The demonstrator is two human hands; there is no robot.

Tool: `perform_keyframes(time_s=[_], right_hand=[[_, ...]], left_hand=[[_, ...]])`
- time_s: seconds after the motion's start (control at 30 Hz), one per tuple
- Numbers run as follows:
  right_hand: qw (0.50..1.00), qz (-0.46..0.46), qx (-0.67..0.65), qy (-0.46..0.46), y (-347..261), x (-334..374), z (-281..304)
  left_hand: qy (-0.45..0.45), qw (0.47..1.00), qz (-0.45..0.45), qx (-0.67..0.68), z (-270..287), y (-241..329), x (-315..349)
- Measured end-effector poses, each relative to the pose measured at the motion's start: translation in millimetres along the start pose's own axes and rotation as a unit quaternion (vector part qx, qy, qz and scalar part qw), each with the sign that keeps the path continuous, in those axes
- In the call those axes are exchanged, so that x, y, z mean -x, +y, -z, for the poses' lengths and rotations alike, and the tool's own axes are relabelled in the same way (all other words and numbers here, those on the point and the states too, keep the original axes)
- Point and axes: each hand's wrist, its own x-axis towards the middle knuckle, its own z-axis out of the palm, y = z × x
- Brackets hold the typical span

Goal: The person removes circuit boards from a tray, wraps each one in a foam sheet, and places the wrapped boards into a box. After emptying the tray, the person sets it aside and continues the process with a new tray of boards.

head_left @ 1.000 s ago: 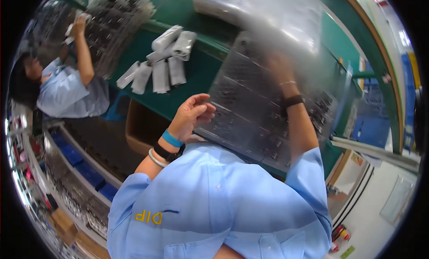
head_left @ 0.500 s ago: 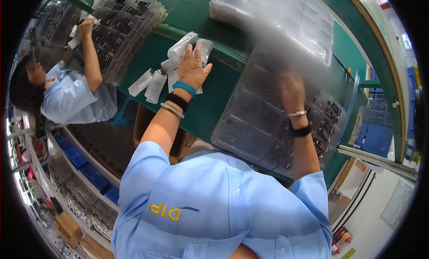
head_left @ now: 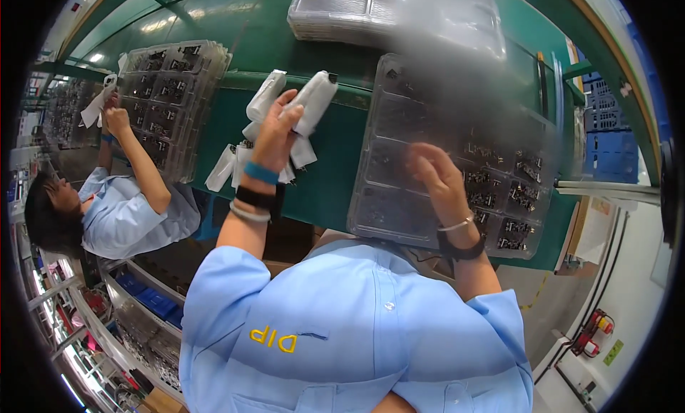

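Over the green surface [head_left: 332,167], left of centre, I have the left hand [head_left: 271,145] gripping a white wrapped packet [head_left: 314,103], fingers and thumb pressed to it. It tilts, its dark far end leaning right. Just beside it, on the left, lies another white packet [head_left: 265,95], and more white packets [head_left: 222,168] lie nearer, partly hidden by that wrist.

To the right I see the right hand [head_left: 441,181] over a clear compartment tray [head_left: 389,202], its fingers loosely bent and partly open, nothing visible between them; whether they touch the tray I cannot tell. Small dark parts [head_left: 519,197] fill the tray's right compartments, while a haze blurs its far portion. Farther off sits a stack of clear trays [head_left: 342,13]. On the far left, a co-worker [head_left: 132,224] holds something white [head_left: 94,110] near a second tray stack [head_left: 160,113].
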Motion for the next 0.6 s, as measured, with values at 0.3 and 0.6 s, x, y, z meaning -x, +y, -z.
perform_keyframes(time_s=[0.3,0.6], right_hand=[[0.993,0.099,0.010,-0.068,-6.5,10.7,-44.6],[0.987,0.129,-0.009,-0.099,-20.9,86.6,14.2]], left_hand=[[-0.072,0.947,-0.244,-0.198,-106.4,-27.4,111.2],[-0.148,0.965,-0.195,-0.095,-149.6,-36.8,162.4]])
